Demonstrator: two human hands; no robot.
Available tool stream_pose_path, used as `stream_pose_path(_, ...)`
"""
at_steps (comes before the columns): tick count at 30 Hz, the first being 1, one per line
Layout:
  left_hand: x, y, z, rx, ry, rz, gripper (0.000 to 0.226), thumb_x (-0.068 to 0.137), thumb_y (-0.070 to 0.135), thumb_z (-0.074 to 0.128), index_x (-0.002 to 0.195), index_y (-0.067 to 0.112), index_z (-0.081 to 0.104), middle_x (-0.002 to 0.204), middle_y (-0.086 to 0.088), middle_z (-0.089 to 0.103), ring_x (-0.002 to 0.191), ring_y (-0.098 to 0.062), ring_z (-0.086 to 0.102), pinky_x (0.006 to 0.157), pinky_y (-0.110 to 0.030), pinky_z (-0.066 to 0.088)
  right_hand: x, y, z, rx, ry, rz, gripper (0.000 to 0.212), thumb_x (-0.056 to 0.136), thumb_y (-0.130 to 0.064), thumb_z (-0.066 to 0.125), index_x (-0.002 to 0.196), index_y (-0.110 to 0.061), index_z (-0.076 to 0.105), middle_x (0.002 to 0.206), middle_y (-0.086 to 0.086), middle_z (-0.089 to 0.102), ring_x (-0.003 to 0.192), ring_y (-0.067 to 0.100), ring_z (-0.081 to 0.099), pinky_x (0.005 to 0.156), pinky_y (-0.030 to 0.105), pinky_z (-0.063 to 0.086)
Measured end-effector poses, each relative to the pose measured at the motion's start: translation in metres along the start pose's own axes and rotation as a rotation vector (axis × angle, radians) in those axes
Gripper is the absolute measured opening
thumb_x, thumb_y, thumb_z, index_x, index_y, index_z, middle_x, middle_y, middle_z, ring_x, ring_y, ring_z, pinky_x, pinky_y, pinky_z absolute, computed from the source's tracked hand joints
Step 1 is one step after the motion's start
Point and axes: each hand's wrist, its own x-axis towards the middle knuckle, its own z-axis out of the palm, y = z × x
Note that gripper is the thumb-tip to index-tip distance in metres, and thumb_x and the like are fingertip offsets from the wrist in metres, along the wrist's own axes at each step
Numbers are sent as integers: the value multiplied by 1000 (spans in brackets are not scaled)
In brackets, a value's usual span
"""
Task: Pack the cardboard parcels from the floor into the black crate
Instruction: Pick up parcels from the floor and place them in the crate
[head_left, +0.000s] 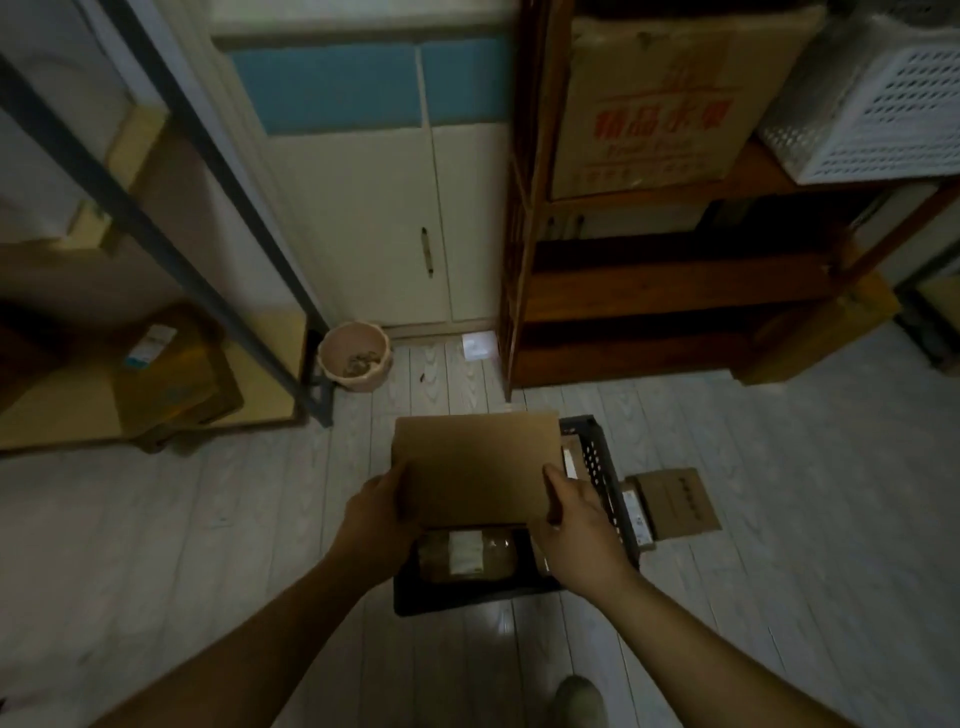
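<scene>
The person is going bare-armed, with left grip (376, 525) and right grip (576, 525) bare too, and is wearing a greyish round-toed shoe (577, 699).

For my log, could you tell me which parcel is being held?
The big plain parcel over the crate, gripped by left hand and right hand; the others lie in the crate or beside it.

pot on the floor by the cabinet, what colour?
The pot is pale pink; head view.
</scene>
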Motion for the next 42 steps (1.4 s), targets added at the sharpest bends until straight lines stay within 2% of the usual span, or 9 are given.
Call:
stream_pose_path(5, 77, -89, 98, 9, -98, -171, 47, 81, 39, 47, 125, 22, 46, 111, -10, 61, 92, -28, 64, 81, -49, 56, 72, 77, 76, -126, -97, 60, 66, 95, -27, 53, 151, -26, 18, 147, 13, 32, 125, 27, 46, 106, 32, 39)
stream_pose_path(10, 118, -133, 186, 111, -231, -213, 58, 92, 30, 53, 144, 25, 30, 140, -12, 41, 117, -33, 51, 101, -44, 45, 125, 167, 150, -237, -286, 140, 72, 93, -29, 54, 151, -27, 12, 143, 19, 31, 123, 35, 45, 103, 36, 42)
stream_pose_path(16, 166, -200, 263, 208, -295, -261, 50, 94, 18, 45, 142, 18, 32, 145, -17, 33, 121, -33, 47, 104, -38, 41, 172, 233, 222, -295, -398, 145, 62, 92, -37, 54, 144, -22, 24, 129, 19, 38, 113, 38, 49, 91, 35, 43)
stream_pose_path(24, 196, -236, 308, 204, -261, -343, 42, 93, 6, 44, 135, 3, 43, 140, -24, 40, 127, -38, 42, 106, -41, 35, 202, 277, 284, -373, -537, 240, 81, 89, -61, 45, 150, -22, 9, 147, 21, 19, 126, 42, 38, 101, 46, 40)
stream_pose_path(27, 201, -241, 310, 115, -299, -360, 36, 94, 13, 48, 128, 2, 49, 131, -22, 50, 120, -36, 49, 104, -42, 39, 211, 280, 295, -411, -583, 309, 82, 89, -62, 42, 151, -20, 10, 155, 21, 11, 133, 42, 32, 107, 49, 35)
stream_pose_path(30, 197, -232, 300, 36, -318, -339, 30, 95, 18, 49, 121, 4, 52, 123, -20, 55, 107, -32, 55, 96, -43, 47, 207, 274, 285, -354, -550, 300, 72, 91, -58, 42, 150, -25, 16, 153, 19, 18, 131, 41, 36, 105, 47, 37)
stream_pose_path(33, 174, -208, 271, 47, -274, -292, 46, 92, 22, 55, 134, 9, 43, 135, -18, 44, 117, -32, 50, 100, -44, 45, 190, 256, 252, -310, -465, 214, 65, 94, -52, 44, 149, -27, 22, 149, 16, 27, 129, 37, 40, 103, 42, 40)
stream_pose_path(36, 131, -170, 227, -29, -213, -297, 48, 89, 22, 60, 133, 10, 46, 140, -19, 41, 121, -33, 47, 104, -44, 41, 160, 225, 207, -300, -431, 191, 65, 93, -54, 44, 148, -23, 28, 147, 15, 31, 129, 34, 40, 103, 40, 40)
stream_pose_path(42, 6, -59, 123, -55, -146, -300, 49, 94, 22, 53, 139, 7, 38, 146, -19, 31, 132, -26, 34, 103, -27, 29, 68, 136, 93, -250, -364, 130, 53, 93, -52, 45, 136, -21, 44, 133, 10, 44, 120, 27, 45, 94, 32, 41)
